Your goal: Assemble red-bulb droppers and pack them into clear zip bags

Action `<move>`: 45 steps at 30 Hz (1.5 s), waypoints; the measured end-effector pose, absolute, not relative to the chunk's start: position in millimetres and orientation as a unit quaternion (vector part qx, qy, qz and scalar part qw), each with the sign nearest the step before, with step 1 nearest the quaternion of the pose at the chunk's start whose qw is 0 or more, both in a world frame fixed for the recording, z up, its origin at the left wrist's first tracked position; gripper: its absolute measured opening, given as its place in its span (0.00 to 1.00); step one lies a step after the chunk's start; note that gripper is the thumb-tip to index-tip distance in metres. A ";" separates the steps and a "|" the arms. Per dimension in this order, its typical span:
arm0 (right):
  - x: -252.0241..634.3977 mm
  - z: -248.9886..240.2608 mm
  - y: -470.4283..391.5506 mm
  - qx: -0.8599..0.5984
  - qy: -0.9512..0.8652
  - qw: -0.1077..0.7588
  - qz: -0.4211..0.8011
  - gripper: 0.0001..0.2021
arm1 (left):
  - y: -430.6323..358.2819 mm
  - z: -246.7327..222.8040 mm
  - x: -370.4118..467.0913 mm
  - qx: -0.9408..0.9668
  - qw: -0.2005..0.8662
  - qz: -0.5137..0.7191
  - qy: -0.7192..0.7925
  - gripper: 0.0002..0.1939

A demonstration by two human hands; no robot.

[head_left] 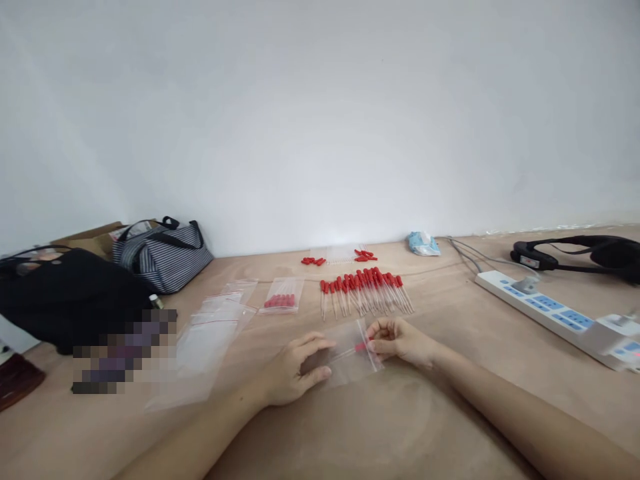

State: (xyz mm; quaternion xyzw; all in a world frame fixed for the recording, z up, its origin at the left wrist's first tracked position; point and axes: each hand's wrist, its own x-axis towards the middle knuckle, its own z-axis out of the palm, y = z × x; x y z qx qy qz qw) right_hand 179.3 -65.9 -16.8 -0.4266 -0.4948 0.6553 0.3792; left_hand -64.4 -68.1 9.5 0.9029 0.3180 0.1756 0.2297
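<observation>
A clear zip bag (340, 371) lies in front of me on the table. My left hand (295, 367) holds its left end, thumb and fingers curved at the edge. At the bag's right end, by the zip strip, my right hand (393, 341) pinches a glass dropper by its red rubber bulb. The dropper (360, 347) lies within the bag's outline, its thin clear stem pointing left. Beyond the hands is a row of loose red-bulbed droppers (363, 283). A bag of red-bulbed droppers (281, 297) rests to the left of that row.
Flat zip bags (205, 347) overlap on the left. More droppers (365, 255) lie near the wall beside a blue-and-white packet (423, 243). A power strip (545, 310) and black headset (565, 250) are right; a striped bag (165, 257) and black bag (75, 293) left.
</observation>
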 end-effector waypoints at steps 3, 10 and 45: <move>188.8 -18.4 -63.4 -0.427 -0.538 0.378 0.621 0.18 | -66.4 9.1 -70.6 0.904 0.235 0.147 0.324 0.19; 173.8 -26.5 -68.9 -0.478 -0.636 0.392 0.462 0.13 | -65.5 8.8 -67.4 0.903 0.238 0.140 0.330 0.20; 229.1 -9.6 7.6 -0.651 -0.628 0.410 0.118 0.12 | -52.5 3.0 -63.1 0.919 0.245 0.151 0.270 0.14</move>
